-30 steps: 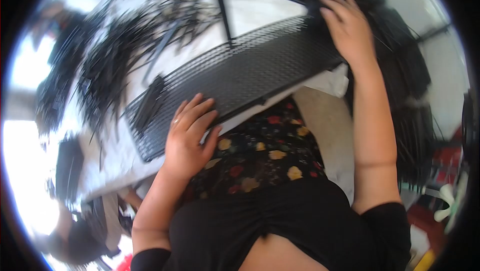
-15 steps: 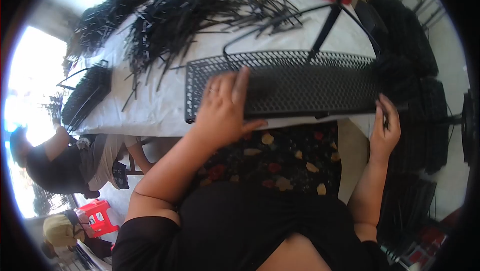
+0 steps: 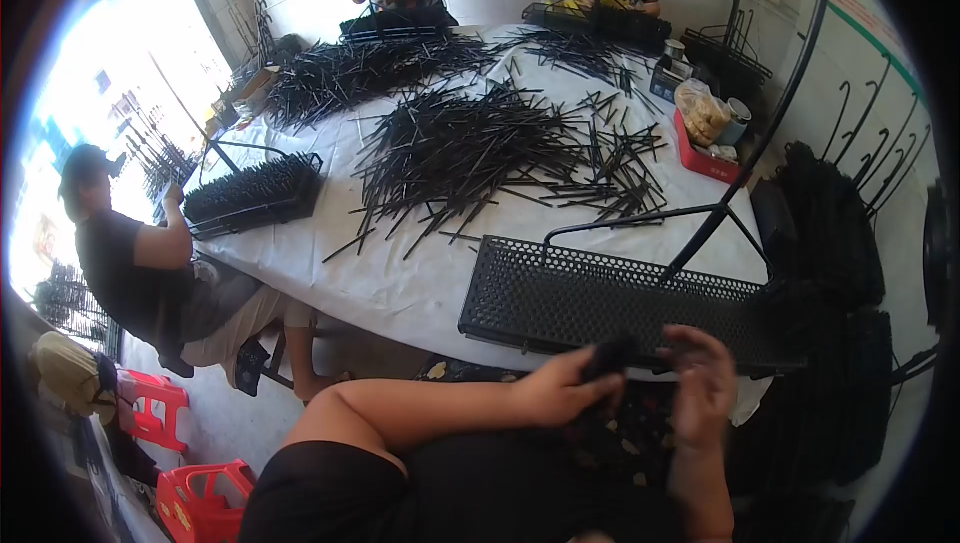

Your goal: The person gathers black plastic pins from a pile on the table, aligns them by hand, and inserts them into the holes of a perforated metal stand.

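A long perforated black metal tray lies along the near edge of the table, with a tall black rod and side braces rising from it. My left hand is just in front of the tray, closed around a small black object too blurred to name. To its right, my right hand is raised near the tray's front edge. Its fingers are curved and apart, somewhat smeared by motion, with nothing visible in them.
Heaps of thin black strips cover the white tabletop. A co-worker sits at left by a bristle-filled tray; two more people are at the far side. A red box stands at right, red stools at lower left.
Both hands have left the tray and come together in front of it. A small black object is now in my left hand. The view has tilted up, showing more of the table.
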`<control>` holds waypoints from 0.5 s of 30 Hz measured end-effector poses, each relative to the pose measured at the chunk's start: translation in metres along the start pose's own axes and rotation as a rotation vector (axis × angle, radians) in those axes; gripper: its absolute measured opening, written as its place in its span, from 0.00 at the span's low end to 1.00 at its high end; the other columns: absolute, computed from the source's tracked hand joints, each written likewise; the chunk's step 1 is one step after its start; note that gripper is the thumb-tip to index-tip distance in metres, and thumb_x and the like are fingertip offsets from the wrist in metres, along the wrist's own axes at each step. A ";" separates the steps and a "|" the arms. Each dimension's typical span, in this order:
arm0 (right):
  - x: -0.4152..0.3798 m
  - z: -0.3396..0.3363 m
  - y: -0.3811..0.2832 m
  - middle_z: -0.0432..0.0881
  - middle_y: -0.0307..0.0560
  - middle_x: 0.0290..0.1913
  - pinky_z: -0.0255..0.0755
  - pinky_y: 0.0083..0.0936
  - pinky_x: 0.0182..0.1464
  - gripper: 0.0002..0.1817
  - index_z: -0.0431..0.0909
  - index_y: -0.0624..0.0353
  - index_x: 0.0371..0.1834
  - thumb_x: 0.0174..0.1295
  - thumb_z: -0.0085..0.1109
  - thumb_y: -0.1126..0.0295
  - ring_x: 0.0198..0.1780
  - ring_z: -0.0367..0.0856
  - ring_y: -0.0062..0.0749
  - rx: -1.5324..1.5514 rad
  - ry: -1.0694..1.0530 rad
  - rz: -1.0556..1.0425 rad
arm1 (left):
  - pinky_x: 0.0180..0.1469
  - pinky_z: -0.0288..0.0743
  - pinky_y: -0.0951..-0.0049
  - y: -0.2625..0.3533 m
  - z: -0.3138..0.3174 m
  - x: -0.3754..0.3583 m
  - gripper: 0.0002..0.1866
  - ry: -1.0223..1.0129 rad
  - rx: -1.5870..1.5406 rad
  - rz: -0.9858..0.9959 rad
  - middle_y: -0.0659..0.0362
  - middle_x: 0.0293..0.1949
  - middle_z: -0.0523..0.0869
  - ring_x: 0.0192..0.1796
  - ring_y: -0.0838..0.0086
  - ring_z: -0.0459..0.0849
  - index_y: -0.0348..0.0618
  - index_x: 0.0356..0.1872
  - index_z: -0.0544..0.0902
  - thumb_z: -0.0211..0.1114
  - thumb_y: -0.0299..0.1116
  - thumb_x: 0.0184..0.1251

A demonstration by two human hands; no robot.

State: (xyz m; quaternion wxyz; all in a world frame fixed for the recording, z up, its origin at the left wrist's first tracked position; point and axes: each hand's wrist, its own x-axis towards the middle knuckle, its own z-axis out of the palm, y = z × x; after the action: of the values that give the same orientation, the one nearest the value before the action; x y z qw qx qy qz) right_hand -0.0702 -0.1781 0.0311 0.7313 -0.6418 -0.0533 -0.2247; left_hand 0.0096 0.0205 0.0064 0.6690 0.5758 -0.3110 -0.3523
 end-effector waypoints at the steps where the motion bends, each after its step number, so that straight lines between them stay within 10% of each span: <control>1: 0.001 0.021 0.002 0.75 0.55 0.63 0.72 0.36 0.62 0.15 0.76 0.64 0.56 0.68 0.55 0.74 0.60 0.78 0.40 0.067 -0.076 0.045 | 0.49 0.78 0.66 0.006 0.008 0.001 0.15 -0.082 -0.185 -0.353 0.57 0.39 0.87 0.47 0.69 0.85 0.39 0.48 0.77 0.63 0.39 0.72; 8: -0.008 0.040 0.012 0.87 0.55 0.45 0.74 0.30 0.57 0.08 0.84 0.66 0.37 0.65 0.55 0.77 0.51 0.84 0.39 -0.318 -0.368 0.112 | 0.58 0.75 0.65 -0.048 -0.006 -0.018 0.22 -0.407 0.460 -0.142 0.48 0.49 0.85 0.53 0.64 0.84 0.35 0.55 0.78 0.65 0.43 0.70; 15: 0.002 0.008 0.020 0.82 0.51 0.54 0.75 0.28 0.56 0.13 0.74 0.63 0.57 0.73 0.51 0.71 0.55 0.81 0.32 0.076 0.120 0.028 | 0.45 0.84 0.70 -0.015 -0.006 -0.024 0.09 -0.095 -0.273 -0.252 0.55 0.38 0.85 0.45 0.70 0.86 0.37 0.50 0.75 0.53 0.30 0.77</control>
State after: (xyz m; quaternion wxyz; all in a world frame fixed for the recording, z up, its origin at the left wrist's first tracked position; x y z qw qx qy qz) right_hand -0.0591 -0.1694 0.0151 0.7602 -0.5995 -0.0086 -0.2503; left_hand -0.0004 0.0426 -0.0098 0.6762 0.4967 -0.2169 -0.4989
